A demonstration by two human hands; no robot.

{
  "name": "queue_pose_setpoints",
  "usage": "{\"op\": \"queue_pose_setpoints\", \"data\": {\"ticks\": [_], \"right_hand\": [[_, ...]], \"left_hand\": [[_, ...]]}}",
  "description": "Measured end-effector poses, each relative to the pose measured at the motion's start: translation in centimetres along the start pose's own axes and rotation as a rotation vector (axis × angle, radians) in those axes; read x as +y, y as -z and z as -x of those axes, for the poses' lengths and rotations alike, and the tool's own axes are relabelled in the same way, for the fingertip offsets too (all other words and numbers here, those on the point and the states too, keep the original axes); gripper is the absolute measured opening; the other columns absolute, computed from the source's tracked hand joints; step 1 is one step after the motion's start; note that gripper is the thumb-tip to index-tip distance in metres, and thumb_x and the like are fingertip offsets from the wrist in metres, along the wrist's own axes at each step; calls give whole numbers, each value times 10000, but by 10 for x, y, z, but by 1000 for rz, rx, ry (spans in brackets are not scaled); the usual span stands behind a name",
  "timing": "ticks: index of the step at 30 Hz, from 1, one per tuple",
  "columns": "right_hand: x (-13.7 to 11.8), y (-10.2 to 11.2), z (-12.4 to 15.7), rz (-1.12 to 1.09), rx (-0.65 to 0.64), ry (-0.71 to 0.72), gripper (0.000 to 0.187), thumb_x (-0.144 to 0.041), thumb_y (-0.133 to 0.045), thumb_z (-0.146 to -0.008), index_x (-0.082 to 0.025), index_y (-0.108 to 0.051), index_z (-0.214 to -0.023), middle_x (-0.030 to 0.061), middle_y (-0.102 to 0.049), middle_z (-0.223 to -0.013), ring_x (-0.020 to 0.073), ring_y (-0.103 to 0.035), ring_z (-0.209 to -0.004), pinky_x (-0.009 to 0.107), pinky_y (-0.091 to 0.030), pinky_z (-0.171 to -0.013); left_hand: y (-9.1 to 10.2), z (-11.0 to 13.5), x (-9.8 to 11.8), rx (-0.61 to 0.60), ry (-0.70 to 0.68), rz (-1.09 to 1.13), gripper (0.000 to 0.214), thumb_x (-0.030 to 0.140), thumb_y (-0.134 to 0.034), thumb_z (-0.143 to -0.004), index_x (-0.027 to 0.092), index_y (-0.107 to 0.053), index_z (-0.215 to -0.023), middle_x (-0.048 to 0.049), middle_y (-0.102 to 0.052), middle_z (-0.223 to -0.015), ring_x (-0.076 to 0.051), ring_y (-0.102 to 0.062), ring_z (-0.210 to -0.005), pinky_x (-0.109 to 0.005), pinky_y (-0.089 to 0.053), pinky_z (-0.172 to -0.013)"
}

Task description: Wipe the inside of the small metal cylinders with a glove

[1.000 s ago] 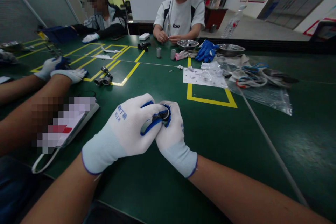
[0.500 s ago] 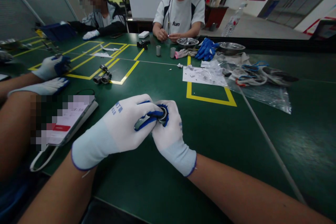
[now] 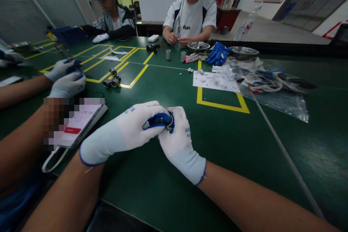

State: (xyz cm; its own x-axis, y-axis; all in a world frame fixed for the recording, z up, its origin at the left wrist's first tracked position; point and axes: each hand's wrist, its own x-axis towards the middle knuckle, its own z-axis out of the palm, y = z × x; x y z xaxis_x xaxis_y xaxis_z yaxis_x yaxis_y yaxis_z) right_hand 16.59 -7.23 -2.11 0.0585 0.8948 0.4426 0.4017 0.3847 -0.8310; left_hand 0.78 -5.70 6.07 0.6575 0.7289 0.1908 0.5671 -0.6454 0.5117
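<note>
My left hand (image 3: 141, 125), in a white glove with a blue palm, reaches from the left with thumb and fingers pinched around a small round metal part (image 3: 171, 119). Gloved the same way, my right hand (image 3: 176, 134) wraps the part from the right, its fingers curled behind. Only a dark, ring-like end of the part shows between the fingertips; the gloves hide its remainder. Both hands meet above the green table (image 3: 174, 188).
At left lie a phone (image 3: 83, 119) with a cable and a neighbour's gloved hands (image 3: 67, 83). Farther off are metal fittings (image 3: 112, 79), grey cups (image 3: 168, 55), steel bowls (image 3: 198, 46), blue gloves (image 3: 217, 54), paper with tiny bits (image 3: 214, 82) and a plastic bag (image 3: 288, 105). Two people sit opposite.
The view has shifted slightly. My hands stay on the part, whose ring-like end shows less than before. The neighbour's flat hand has lifted and joined their other hand.
</note>
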Motion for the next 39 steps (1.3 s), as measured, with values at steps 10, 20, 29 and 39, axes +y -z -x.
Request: {"op": "queue_pose_setpoints", "data": {"ticks": [10, 20, 29, 39], "right_hand": [[-1, 0, 1, 16, -4, 25, 276, -50, -598, -751, -238, -558, -950, 46, -597, -983, 256, -646, -904, 425, -560, -802], [-1, 0, -1, 63, -36, 6, 210, -72, -608, -797, -231, -574, -931, 51, -604, -985, 252, -645, -878, 417, -546, -768], [1, 0, -1, 46, -9, -10, 230, -99, -633, -782, -227, -582, -966, 61, -613, -1001, 272, -654, -907, 449, -556, -798], [-1, 1, -2, -123, 77, 16, 131, -169, -606, -872, -248, -581, -973, 60, -652, -999, 245, -679, -937, 413, -581, -828]], "left_hand": [[2, 2, -3, -4, -14, 22, 176, 305, -627, -996, 207, -747, -1080, -50, -752, -1114, -222, -710, -1063, -347, -563, -988], [-1, 1, -3, -8, 34, 2, 185, 338, -630, -992, 219, -765, -1036, -41, -771, -1091, -227, -717, -1074, -366, -550, -1022], [-4, -1, 1, 21, 107, 26, 168, 333, -558, -1022, 203, -663, -1040, -36, -722, -1029, -203, -672, -922, -349, -552, -886], [-3, -9, 7, 379, 178, 236, 150, 244, -643, -935, 173, -689, -1059, -47, -756, -996, -203, -714, -906, -336, -604, -836]]}}
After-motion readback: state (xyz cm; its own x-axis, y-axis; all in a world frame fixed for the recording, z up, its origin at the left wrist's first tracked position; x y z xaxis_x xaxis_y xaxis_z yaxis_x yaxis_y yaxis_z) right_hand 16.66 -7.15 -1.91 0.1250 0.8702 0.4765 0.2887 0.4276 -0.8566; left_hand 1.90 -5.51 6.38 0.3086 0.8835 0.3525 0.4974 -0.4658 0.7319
